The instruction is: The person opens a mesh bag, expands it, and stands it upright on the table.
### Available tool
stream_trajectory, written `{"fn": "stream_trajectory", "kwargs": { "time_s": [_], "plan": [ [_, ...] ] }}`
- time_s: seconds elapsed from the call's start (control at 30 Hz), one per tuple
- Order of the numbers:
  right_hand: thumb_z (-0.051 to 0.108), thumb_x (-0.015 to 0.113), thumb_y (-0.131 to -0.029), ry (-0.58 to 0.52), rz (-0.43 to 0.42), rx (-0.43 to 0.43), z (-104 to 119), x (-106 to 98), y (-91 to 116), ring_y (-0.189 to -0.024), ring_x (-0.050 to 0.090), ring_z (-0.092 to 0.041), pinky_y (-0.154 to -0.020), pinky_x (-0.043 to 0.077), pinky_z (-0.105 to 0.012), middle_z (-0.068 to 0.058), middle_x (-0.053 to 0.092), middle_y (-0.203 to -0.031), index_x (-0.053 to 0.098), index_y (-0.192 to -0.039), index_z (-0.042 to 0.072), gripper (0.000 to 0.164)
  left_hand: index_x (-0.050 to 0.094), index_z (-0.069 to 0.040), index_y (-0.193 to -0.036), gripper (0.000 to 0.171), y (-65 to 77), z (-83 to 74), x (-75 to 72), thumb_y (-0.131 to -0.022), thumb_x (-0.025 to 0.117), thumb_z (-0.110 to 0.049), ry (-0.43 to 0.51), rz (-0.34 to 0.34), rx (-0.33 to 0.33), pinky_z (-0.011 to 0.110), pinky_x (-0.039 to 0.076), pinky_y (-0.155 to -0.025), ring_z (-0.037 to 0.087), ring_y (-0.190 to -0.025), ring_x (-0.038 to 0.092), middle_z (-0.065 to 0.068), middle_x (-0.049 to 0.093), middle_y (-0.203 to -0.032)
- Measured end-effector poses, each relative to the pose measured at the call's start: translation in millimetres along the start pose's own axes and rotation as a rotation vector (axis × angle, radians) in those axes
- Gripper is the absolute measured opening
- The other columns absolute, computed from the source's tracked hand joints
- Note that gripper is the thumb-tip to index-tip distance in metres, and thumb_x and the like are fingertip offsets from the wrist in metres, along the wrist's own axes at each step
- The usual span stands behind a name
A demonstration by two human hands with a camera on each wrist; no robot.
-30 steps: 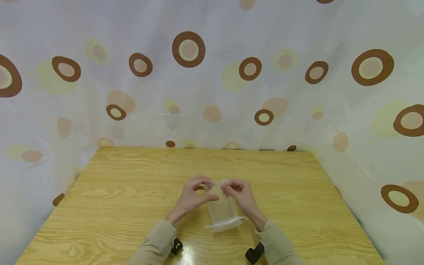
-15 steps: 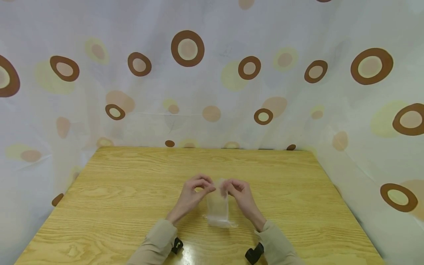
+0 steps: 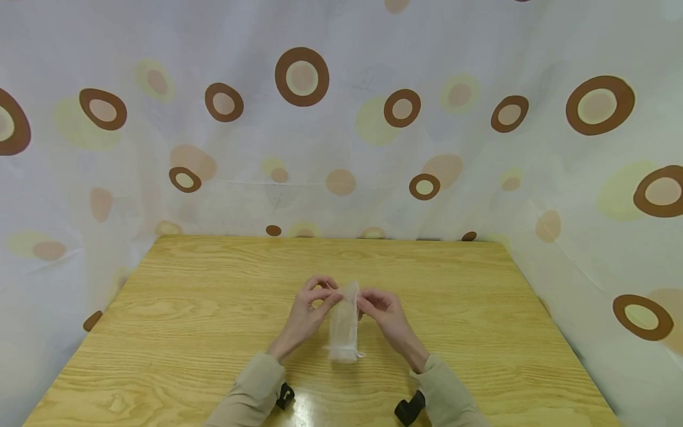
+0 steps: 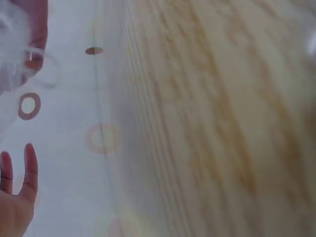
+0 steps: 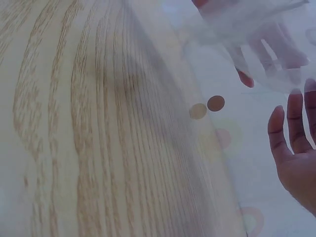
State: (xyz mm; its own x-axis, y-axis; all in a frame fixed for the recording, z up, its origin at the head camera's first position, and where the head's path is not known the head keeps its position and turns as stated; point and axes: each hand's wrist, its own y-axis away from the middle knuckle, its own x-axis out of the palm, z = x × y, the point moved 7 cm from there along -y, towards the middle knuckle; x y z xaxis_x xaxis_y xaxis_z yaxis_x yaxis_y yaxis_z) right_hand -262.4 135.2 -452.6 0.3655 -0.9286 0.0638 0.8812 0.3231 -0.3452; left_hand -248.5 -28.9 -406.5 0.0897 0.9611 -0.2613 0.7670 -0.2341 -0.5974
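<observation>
A sheer white drawstring pouch [image 3: 343, 335] hangs between the two hands over the middle of the table, its cord-trimmed end toward the person. My left hand [image 3: 309, 305] pinches its far end at the left with thumb and index finger. At the pouch's right edge, my right hand [image 3: 388, 311] pinches the far corner. In the right wrist view the see-through cloth [image 5: 237, 27] crosses in front of the left hand's fingers, while the right hand [image 5: 301, 158] shows some outstretched fingers. The left wrist view catches only part of the left hand [image 4: 17, 207] and blurred pouch fabric [image 4: 10, 57].
A wood-grain table [image 3: 213, 279] lies beneath both hands. Behind and beside it hangs a pale curtain [image 3: 341, 148] with brown and yellow oval prints. Black straps with small devices [image 3: 409, 409] sit at the sleeve cuffs.
The pouch has swung left and now looks narrower, turned more edge-on. My left thumb has come up to the index finger at the cloth; the right hand stays nearly in place.
</observation>
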Motion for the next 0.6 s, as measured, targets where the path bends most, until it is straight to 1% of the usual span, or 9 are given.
{"fn": "stream_trajectory", "kwargs": {
  "time_s": [0.07,0.13,0.23,0.3,0.37,0.43,0.5,0.6],
  "plan": [
    [0.007,0.059,-0.101,0.029,-0.032,-0.012,1,-2,0,-0.076,0.062,-0.007,-0.071,0.054,-0.024,0.009,0.068,-0.086,0.070,-0.097,0.017,0.015,0.075,0.009,-0.088,0.009,0.5,3.5,-0.7,-0.087,0.067,0.013,0.007,-0.025,0.013,0.019,0.050,-0.074,0.027,-0.085,0.059,0.025,0.062,-0.098],
    [0.008,0.061,-0.100,0.053,-0.067,-0.012,3,-5,1,-0.076,0.061,-0.008,-0.071,0.053,-0.024,0.010,0.068,-0.087,0.070,-0.095,0.015,0.013,0.075,0.008,-0.090,0.008,1.5,10.5,-1.4,-0.086,0.069,0.012,0.009,-0.055,0.021,0.020,0.052,-0.074,0.028,-0.085,0.061,0.024,0.064,-0.095],
    [0.008,0.062,-0.099,0.083,-0.122,-0.010,5,-10,1,-0.074,0.061,-0.009,-0.070,0.053,-0.024,0.011,0.070,-0.087,0.070,-0.093,0.010,0.010,0.075,0.005,-0.092,0.009,2.5,22.6,-2.7,-0.087,0.069,0.010,0.013,-0.095,0.011,0.022,0.055,-0.075,0.022,-0.083,0.066,0.021,0.070,-0.091],
    [0.009,0.063,-0.099,0.104,-0.152,-0.007,7,-13,1,-0.073,0.060,-0.010,-0.069,0.052,-0.024,0.013,0.070,-0.086,0.069,-0.092,0.006,0.010,0.076,0.001,-0.095,0.011,3.1,28.7,-2.4,-0.088,0.069,0.007,0.003,-0.102,0.000,0.024,0.057,-0.076,0.019,-0.082,0.069,0.018,0.073,-0.090],
    [0.009,0.064,-0.099,0.121,-0.169,-0.014,8,-15,1,-0.071,0.059,-0.010,-0.068,0.052,-0.024,0.013,0.070,-0.085,0.068,-0.092,0.001,0.012,0.076,-0.002,-0.097,0.011,3.3,32.3,-2.1,-0.091,0.068,0.003,0.011,-0.098,-0.023,0.025,0.058,-0.077,0.019,-0.082,0.070,0.015,0.075,-0.090],
    [0.008,0.064,-0.098,0.127,-0.169,-0.021,9,-16,1,-0.071,0.059,-0.010,-0.066,0.051,-0.025,0.014,0.070,-0.085,0.066,-0.094,-0.005,0.014,0.075,-0.003,-0.099,0.010,3.8,33.7,-1.5,-0.093,0.067,-0.001,0.021,-0.088,-0.045,0.027,0.058,-0.077,0.022,-0.082,0.071,0.014,0.076,-0.091],
    [0.005,0.064,-0.098,0.125,-0.147,-0.038,9,-16,1,-0.073,0.061,-0.009,-0.065,0.052,-0.025,0.014,0.070,-0.088,0.064,-0.100,-0.010,0.015,0.074,-0.004,-0.101,0.010,4.2,34.8,-1.2,-0.095,0.066,-0.005,0.038,-0.082,-0.068,0.027,0.058,-0.076,0.024,-0.081,0.070,0.013,0.075,-0.091],
    [0.001,0.062,-0.098,0.131,-0.085,-0.053,10,-12,0,-0.080,0.063,-0.006,-0.065,0.053,-0.026,0.014,0.071,-0.096,0.062,-0.110,-0.016,0.020,0.073,-0.003,-0.102,0.010,4.7,35.8,-0.8,-0.097,0.065,-0.008,0.067,-0.070,-0.095,0.027,0.059,-0.077,0.020,-0.080,0.071,0.014,0.075,-0.091]
  ]
}}
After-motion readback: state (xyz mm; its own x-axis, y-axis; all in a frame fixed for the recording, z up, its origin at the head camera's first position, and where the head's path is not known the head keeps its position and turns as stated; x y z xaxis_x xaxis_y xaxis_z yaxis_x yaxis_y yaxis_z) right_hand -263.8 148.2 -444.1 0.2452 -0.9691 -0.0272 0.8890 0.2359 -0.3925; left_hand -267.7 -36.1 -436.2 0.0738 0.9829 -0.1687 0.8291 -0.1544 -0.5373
